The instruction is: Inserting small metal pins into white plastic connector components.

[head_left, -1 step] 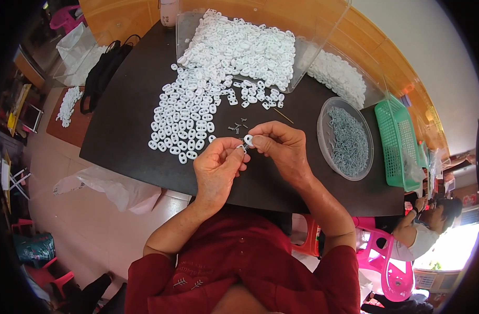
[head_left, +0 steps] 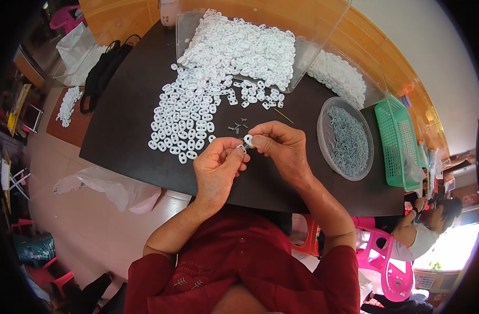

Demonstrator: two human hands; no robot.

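White oval pieces (head_left: 190,118), most showing two holes, are spread on the dark bench (head_left: 124,115) at ten o'clock from the hands. By the left hand (head_left: 217,165), a small white part (head_left: 240,147) is pinched between thumb and fingers (it is mostly hidden by them). By the right hand (head_left: 284,149), a white holed piece (head_left: 248,139) is gripped between thumb and forefinger, just beside that part; whether the two touch cannot be told. A few loose grey screws (head_left: 238,127) are scattered at twelve o'clock, near the fingertips. Farther out at twelve, more pieces are heaped in a clear bin (head_left: 305,55). At two o'clock a thin stick (head_left: 284,115) is seen; at three, a round tub (head_left: 323,137) is filled with screws, with a green basket (head_left: 397,170) beyond it.
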